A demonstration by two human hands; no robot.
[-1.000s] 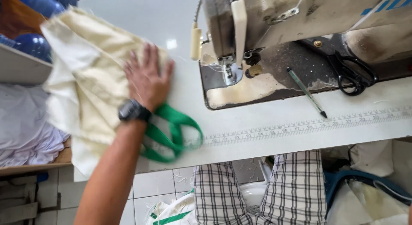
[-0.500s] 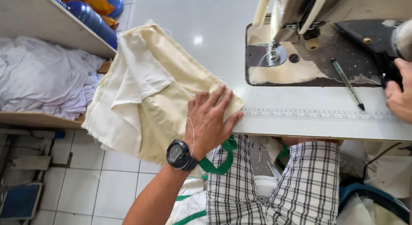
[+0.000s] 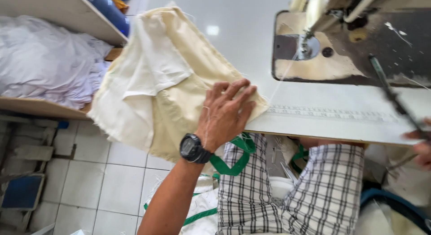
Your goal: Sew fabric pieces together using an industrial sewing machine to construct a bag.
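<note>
Nearest the camera, the person's lap shows in checked black-and-white trousers (image 3: 314, 190), with a green strap (image 3: 238, 161) looping down between the knee and the table edge. Just above, the left hand (image 3: 224, 116), a dark wristwatch (image 3: 193, 149) on its wrist, lies flat and open, fingers spread, pressing on the near corner of a cream cloth piece (image 3: 166, 78); it pins the fabric and does not pinch it. The cloth is soft woven cotton with frayed edges, folded in layers, a paler layer lying on a yellower one. Its long axis runs from the pressing hand up and left, away from the sewing machine (image 3: 350, 42), and its left part hangs off the edge of the white table (image 3: 251, 33). The left hand is plainly the nearer one. The right hand (image 3: 420, 147) shows only at the frame's right edge, well apart from the cloth; whether it grips anything cannot be told. A printed measuring strip (image 3: 332, 113) runs along the table front. Farther off, the machine's worn metal bed and needle stand right of the cloth, and white fabric (image 3: 45, 60) is heaped on a shelf to the left.
</note>
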